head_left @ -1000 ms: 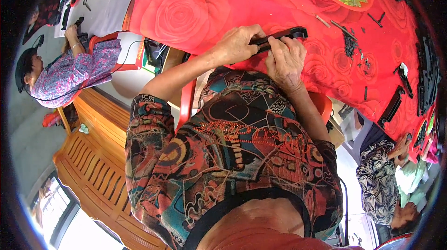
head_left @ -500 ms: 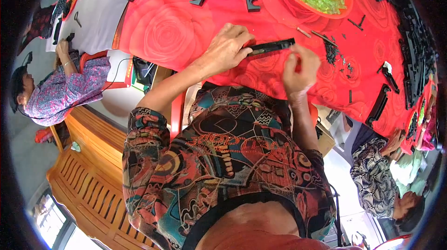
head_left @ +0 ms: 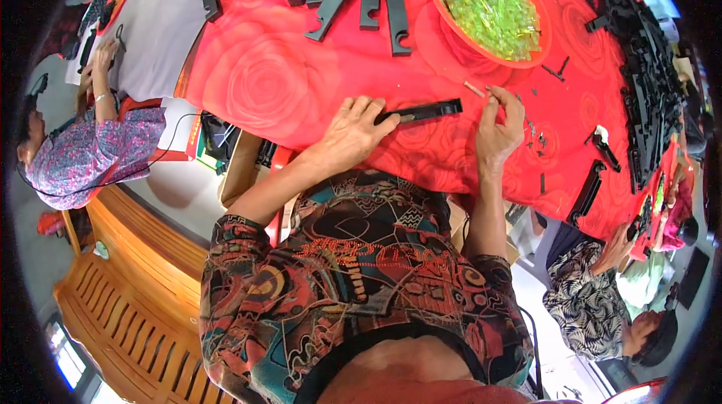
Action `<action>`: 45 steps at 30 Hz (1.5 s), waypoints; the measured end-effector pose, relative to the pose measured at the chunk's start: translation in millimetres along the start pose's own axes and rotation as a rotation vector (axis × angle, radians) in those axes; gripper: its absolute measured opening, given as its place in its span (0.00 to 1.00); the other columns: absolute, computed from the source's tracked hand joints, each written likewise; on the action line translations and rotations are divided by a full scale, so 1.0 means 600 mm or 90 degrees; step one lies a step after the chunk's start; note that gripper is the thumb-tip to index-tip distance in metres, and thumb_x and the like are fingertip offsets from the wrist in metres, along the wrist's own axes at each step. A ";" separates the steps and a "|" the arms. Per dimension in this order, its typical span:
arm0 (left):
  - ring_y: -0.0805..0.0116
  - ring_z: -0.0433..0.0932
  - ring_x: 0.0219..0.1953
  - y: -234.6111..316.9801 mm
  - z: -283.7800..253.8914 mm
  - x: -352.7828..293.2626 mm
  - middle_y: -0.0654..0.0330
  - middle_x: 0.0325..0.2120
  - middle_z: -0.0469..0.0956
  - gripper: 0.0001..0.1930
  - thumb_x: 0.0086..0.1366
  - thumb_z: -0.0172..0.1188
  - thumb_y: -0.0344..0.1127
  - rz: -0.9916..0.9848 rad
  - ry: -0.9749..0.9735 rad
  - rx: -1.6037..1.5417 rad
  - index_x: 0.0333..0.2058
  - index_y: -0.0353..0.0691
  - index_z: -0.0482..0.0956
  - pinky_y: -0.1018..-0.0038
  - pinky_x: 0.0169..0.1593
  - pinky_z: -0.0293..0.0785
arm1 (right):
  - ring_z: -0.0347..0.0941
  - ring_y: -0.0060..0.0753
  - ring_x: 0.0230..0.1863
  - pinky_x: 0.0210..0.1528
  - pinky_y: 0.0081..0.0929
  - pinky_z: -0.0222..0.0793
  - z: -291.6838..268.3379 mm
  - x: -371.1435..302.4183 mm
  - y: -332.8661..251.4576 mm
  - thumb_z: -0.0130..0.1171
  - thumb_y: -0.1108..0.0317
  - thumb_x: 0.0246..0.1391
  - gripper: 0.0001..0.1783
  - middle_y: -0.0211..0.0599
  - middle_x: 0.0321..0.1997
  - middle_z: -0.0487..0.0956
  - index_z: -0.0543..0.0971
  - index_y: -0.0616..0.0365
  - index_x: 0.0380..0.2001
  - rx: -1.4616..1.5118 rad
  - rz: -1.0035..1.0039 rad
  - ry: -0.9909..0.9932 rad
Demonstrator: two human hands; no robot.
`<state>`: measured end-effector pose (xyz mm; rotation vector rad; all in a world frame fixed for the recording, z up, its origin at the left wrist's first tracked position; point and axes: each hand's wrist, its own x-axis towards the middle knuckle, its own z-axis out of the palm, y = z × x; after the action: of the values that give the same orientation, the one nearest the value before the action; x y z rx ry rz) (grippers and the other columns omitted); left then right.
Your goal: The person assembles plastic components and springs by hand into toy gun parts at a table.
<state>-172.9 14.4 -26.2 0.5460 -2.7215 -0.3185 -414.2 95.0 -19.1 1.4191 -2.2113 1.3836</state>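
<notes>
My left hand (head_left: 352,133) is closed round the near end of a long black plastic piece (head_left: 430,111), with its thumb along the side. The piece lies almost level above the red cloth, its free end pointing right. To the right, my right hand (head_left: 499,133) is over the cloth, thumb and forefinger pinched together at the end of a thin dark rod (head_left: 489,90). My fingers hide most of that rod. Just left of the fingertips lies a short pale stick (head_left: 474,89). Small black bits (head_left: 538,139) are scattered beside my right hand.
An orange-rimmed bowl (head_left: 544,43) holds yellow-green translucent pieces and black parts. Notched black bars (head_left: 397,13) lie at the far side. Black parts (head_left: 647,95) pile up at the right. One person (head_left: 98,141) sits at left, another (head_left: 594,299) at right; a wooden bench (head_left: 135,284) stands lower left.
My right hand has left the free end of the black piece and reached to the thin dark rod. My left hand still holds the piece. The whole view has shifted slightly.
</notes>
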 end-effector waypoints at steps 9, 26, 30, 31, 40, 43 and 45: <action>0.59 0.70 0.40 -0.006 0.008 0.030 0.54 0.38 0.72 0.15 0.52 0.52 0.32 0.054 0.033 0.018 0.41 0.41 0.76 0.64 0.44 0.66 | 0.73 0.37 0.36 0.42 0.32 0.69 0.007 0.110 -0.022 0.55 0.76 0.48 0.08 0.39 0.34 0.78 0.77 0.60 0.34 -0.085 -0.136 -0.026; 0.60 0.71 0.39 -0.025 0.044 0.055 0.55 0.34 0.72 0.15 0.50 0.54 0.34 0.116 0.148 -0.004 0.38 0.38 0.76 0.68 0.39 0.71 | 0.72 0.55 0.33 0.36 0.44 0.67 0.112 0.239 0.002 0.54 0.74 0.47 0.07 0.48 0.29 0.74 0.76 0.58 0.33 -0.138 -0.178 -0.140; 0.59 0.71 0.39 -0.020 0.038 0.055 0.55 0.32 0.71 0.16 0.51 0.53 0.34 0.117 0.124 -0.010 0.38 0.35 0.75 0.67 0.41 0.71 | 0.71 0.54 0.37 0.40 0.44 0.67 0.145 0.266 0.009 0.54 0.74 0.48 0.10 0.50 0.33 0.74 0.76 0.57 0.36 -0.151 -0.224 -0.108; 0.59 0.71 0.39 -0.018 0.038 0.054 0.55 0.32 0.71 0.16 0.51 0.53 0.34 0.111 0.126 -0.008 0.38 0.35 0.75 0.67 0.41 0.71 | 0.71 0.54 0.37 0.40 0.44 0.67 0.151 0.274 0.012 0.54 0.74 0.48 0.10 0.50 0.33 0.74 0.76 0.57 0.36 -0.148 -0.229 -0.111; 0.60 0.70 0.37 -0.003 0.036 0.063 0.55 0.34 0.71 0.15 0.51 0.53 0.34 0.129 0.120 -0.035 0.39 0.36 0.75 0.67 0.38 0.71 | 0.72 0.53 0.38 0.40 0.46 0.69 0.181 0.314 -0.014 0.56 0.66 0.49 0.10 0.48 0.36 0.74 0.76 0.55 0.35 -0.261 -0.217 -0.141; 0.60 0.70 0.37 0.006 0.031 0.082 0.55 0.33 0.71 0.14 0.52 0.53 0.34 0.134 0.104 -0.035 0.37 0.38 0.76 0.67 0.38 0.71 | 0.73 0.53 0.38 0.39 0.46 0.70 0.194 0.328 0.021 0.56 0.65 0.48 0.10 0.48 0.35 0.75 0.77 0.54 0.34 -0.301 -0.220 -0.117; 0.60 0.70 0.37 0.009 0.031 0.085 0.55 0.34 0.72 0.12 0.52 0.54 0.34 0.133 0.077 -0.042 0.37 0.39 0.76 0.67 0.38 0.71 | 0.73 0.54 0.38 0.40 0.47 0.69 0.196 0.334 0.017 0.57 0.65 0.49 0.08 0.48 0.34 0.75 0.77 0.52 0.34 -0.306 -0.243 -0.144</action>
<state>-226.2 1.1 -27.1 0.2509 -2.6115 -0.3086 -491.8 -120.0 23.9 1.7385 -2.0491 0.5461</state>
